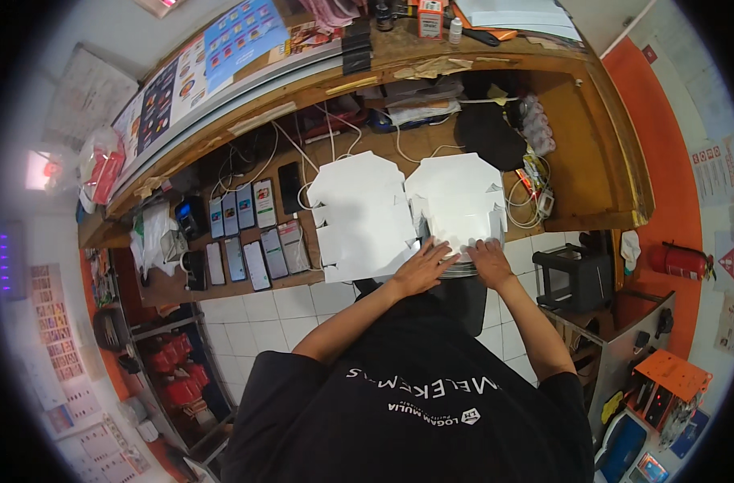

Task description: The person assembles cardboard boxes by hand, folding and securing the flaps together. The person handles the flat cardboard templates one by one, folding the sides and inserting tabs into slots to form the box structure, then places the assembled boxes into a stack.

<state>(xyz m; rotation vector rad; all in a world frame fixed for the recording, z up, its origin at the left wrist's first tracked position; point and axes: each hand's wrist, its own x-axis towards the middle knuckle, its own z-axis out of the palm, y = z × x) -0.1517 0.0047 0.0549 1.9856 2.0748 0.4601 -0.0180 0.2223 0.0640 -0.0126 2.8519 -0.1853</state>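
At the front edge of a partly folded white cardboard box (457, 181), my two hands work side by side. My left hand (421, 268) has its fingers closed on the left part of the near flap. Fingers bent over the same edge, my right hand (490, 262) grips it farther right. The box's side flaps stand partly raised, and its back panel lies flat. Beneath it shows a stack of more white cardboard sheets (461, 272). A flat, unfolded stack of white cardboard box blanks (359, 213) lies just to the left, with slots along its side.
Several phones (256, 264) lie in rows on the wooden desk to the left, some with charging cables. A black pouch (489, 138) and cables (528, 201) sit behind and right. A raised wooden counter (318, 88) borders the far side. A black stool (574, 278) stands right.
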